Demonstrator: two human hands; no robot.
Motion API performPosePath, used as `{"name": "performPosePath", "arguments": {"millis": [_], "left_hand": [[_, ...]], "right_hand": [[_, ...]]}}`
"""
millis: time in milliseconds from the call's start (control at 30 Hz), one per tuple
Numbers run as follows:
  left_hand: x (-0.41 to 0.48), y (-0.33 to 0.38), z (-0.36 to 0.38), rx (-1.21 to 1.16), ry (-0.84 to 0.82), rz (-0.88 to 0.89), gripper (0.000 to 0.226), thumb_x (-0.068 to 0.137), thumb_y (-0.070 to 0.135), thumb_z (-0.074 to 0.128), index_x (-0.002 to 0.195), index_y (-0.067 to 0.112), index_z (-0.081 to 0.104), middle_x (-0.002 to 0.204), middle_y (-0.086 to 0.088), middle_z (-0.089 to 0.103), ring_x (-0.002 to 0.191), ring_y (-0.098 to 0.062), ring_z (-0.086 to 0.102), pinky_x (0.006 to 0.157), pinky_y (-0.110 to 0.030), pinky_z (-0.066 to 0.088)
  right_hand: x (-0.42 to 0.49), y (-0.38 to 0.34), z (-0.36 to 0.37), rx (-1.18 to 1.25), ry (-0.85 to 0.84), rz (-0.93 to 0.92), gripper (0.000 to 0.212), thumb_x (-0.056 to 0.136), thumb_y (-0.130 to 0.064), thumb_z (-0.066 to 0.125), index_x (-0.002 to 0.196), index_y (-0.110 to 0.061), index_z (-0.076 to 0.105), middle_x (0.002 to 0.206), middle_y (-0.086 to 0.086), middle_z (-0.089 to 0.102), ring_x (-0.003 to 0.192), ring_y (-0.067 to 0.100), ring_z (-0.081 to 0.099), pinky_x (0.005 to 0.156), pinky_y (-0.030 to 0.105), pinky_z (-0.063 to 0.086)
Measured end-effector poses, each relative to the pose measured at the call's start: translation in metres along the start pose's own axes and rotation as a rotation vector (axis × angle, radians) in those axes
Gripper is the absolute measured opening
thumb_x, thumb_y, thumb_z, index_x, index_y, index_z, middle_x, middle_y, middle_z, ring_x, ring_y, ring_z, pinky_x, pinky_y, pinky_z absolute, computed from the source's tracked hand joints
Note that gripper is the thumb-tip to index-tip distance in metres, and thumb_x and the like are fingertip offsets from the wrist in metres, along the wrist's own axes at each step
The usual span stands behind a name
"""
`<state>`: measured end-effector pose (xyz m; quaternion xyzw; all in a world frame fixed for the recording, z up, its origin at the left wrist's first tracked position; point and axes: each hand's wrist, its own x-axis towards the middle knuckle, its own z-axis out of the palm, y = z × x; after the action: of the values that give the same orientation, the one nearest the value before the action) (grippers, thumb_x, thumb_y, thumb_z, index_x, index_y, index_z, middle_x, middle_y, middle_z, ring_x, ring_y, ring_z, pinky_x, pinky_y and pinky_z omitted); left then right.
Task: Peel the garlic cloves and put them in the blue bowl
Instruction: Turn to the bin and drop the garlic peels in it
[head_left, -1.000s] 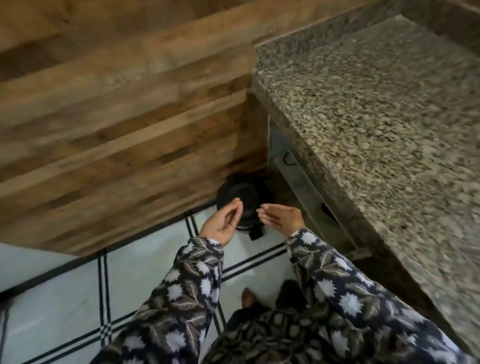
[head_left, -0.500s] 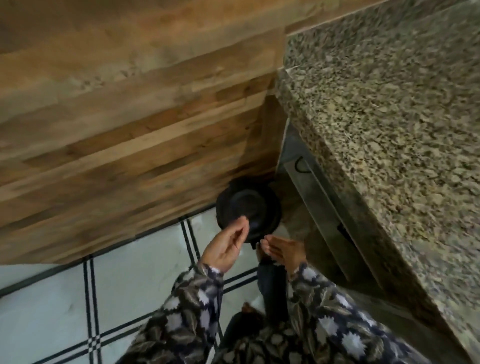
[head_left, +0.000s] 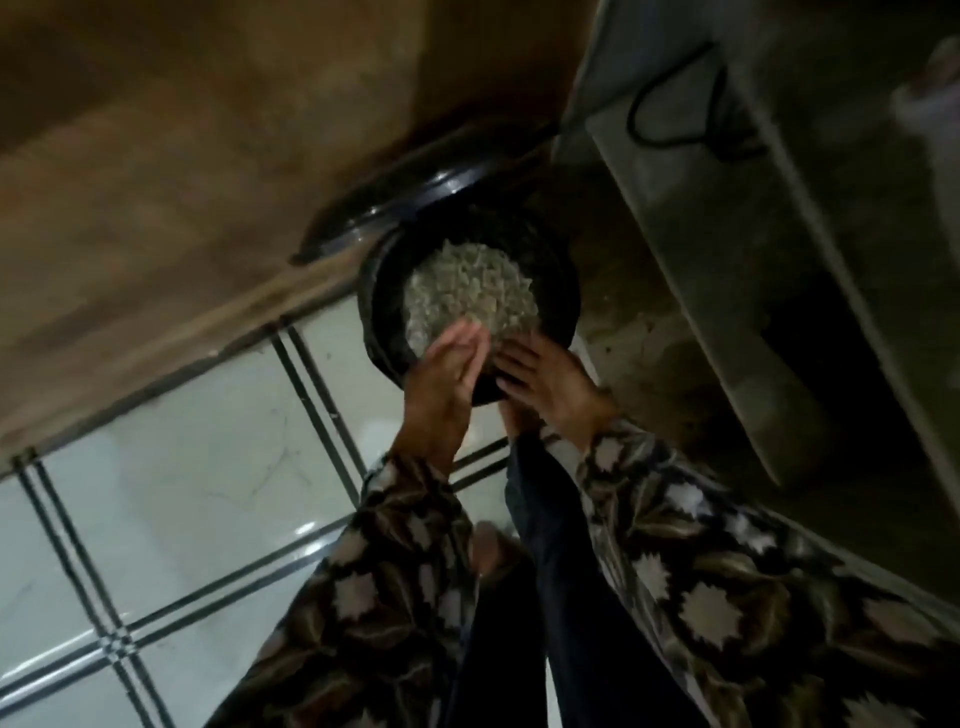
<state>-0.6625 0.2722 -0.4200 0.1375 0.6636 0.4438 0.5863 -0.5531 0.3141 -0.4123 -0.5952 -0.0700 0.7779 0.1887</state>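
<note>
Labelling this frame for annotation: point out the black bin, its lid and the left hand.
black bin (head_left: 376, 312): head view, on the left wall just inside the rim.
lid (head_left: 410, 200): head view, on the glossy surface, tilted up behind the bin.
left hand (head_left: 447, 374): head view, on the middle of the hand, fingers straight over the bin.
</note>
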Motion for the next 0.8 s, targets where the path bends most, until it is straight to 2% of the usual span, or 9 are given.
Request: {"name": "performPosePath", "arguments": {"millis": [100, 200, 233, 300, 433, 500, 567, 667, 800], "left_hand": [[0.034, -0.03, 0.002, 0.361, 0.213, 0.204, 0.033, 0.094, -0.008, 0.038, 0.125, -0.003, 0.05, 0.127, -0.018, 0.055, 0.108, -0.015, 0.058, 0.094, -0.023, 0.047], [0.043, -0.063, 0.008, 0.536, 0.076, 0.372, 0.04, 0.091, -0.008, 0.036, 0.125, 0.002, 0.056, 0.103, 0.002, 0.061, 0.091, 0.003, 0.058, 0.084, -0.005, 0.042], [0.046, -0.071, 0.005, 0.629, 0.039, 0.319, 0.041, 0.092, -0.006, 0.035, 0.127, 0.003, 0.055, 0.104, -0.002, 0.062, 0.093, -0.006, 0.059, 0.085, -0.009, 0.042], [0.052, -0.078, -0.002, 0.772, 0.115, 0.216, 0.038, 0.097, 0.002, 0.036, 0.133, 0.005, 0.05, 0.114, -0.013, 0.062, 0.099, -0.023, 0.058, 0.093, -0.026, 0.044], [0.05, -0.073, 0.0, 0.857, -0.076, 0.416, 0.043, 0.102, 0.028, 0.032, 0.144, 0.017, 0.035, 0.149, -0.006, 0.036, 0.137, -0.017, 0.031, 0.113, -0.022, 0.018], [0.05, -0.071, -0.005, 0.807, -0.027, 0.203, 0.046, 0.102, 0.035, 0.028, 0.14, 0.013, 0.041, 0.146, -0.009, 0.041, 0.137, -0.022, 0.032, 0.115, -0.031, 0.017], [0.055, -0.061, -0.014, 0.709, 0.17, 0.042, 0.046, 0.101, 0.04, 0.029, 0.134, 0.015, 0.048, 0.135, -0.009, 0.052, 0.126, -0.024, 0.046, 0.103, -0.026, 0.033], [0.035, -0.031, -0.017, 0.681, 0.239, 0.183, 0.02, 0.093, 0.016, 0.053, 0.11, 0.01, 0.063, 0.102, 0.001, 0.064, 0.098, -0.019, 0.06, 0.072, -0.008, 0.037], [-0.027, 0.018, -0.011, 0.595, 0.212, 0.349, 0.006, 0.083, -0.002, 0.063, 0.083, 0.003, 0.06, 0.082, -0.008, 0.062, 0.079, -0.024, 0.06, 0.07, -0.021, 0.043]], "right_hand": [[0.047, 0.009, -0.001, -0.004, -0.042, 0.071, 0.054, 0.1, -0.042, 0.017, 0.138, -0.009, 0.036, 0.145, 0.011, 0.038, 0.135, 0.022, 0.033, 0.111, 0.04, 0.021], [0.07, 0.014, 0.002, 0.116, -0.138, 0.099, 0.058, 0.098, -0.048, 0.015, 0.127, -0.009, 0.048, 0.117, 0.018, 0.053, 0.108, 0.02, 0.05, 0.093, 0.031, 0.036], [0.073, 0.014, 0.002, 0.141, -0.147, 0.11, 0.061, 0.098, -0.049, 0.015, 0.128, -0.008, 0.048, 0.115, 0.014, 0.055, 0.108, 0.019, 0.051, 0.087, 0.028, 0.038], [0.073, 0.011, 0.0, 0.125, -0.138, 0.117, 0.064, 0.097, -0.05, 0.012, 0.136, -0.008, 0.041, 0.136, 0.011, 0.048, 0.13, 0.02, 0.039, 0.102, 0.033, 0.03], [0.068, 0.005, -0.002, 0.1, -0.187, 0.121, 0.061, 0.098, -0.048, 0.017, 0.134, -0.007, 0.044, 0.126, 0.01, 0.054, 0.125, 0.02, 0.044, 0.109, 0.031, 0.026], [0.061, 0.004, 0.002, -0.031, -0.204, 0.131, 0.061, 0.098, -0.049, 0.013, 0.128, -0.011, 0.05, 0.125, 0.004, 0.056, 0.125, 0.017, 0.042, 0.115, 0.037, 0.014], [0.05, -0.002, 0.004, -0.141, -0.244, 0.103, 0.06, 0.098, -0.047, 0.008, 0.13, -0.016, 0.049, 0.138, 0.001, 0.048, 0.134, 0.016, 0.034, 0.113, 0.048, -0.001], [0.02, -0.015, 0.006, -0.29, -0.109, 0.008, 0.047, 0.1, -0.04, 0.021, 0.128, -0.019, 0.051, 0.138, -0.002, 0.05, 0.13, 0.016, 0.04, 0.113, 0.047, 0.01], [-0.057, -0.029, 0.017, -0.418, 0.054, -0.042, 0.038, 0.098, -0.026, 0.036, 0.129, -0.011, 0.051, 0.137, 0.003, 0.05, 0.128, 0.019, 0.042, 0.108, 0.039, 0.024]]}}
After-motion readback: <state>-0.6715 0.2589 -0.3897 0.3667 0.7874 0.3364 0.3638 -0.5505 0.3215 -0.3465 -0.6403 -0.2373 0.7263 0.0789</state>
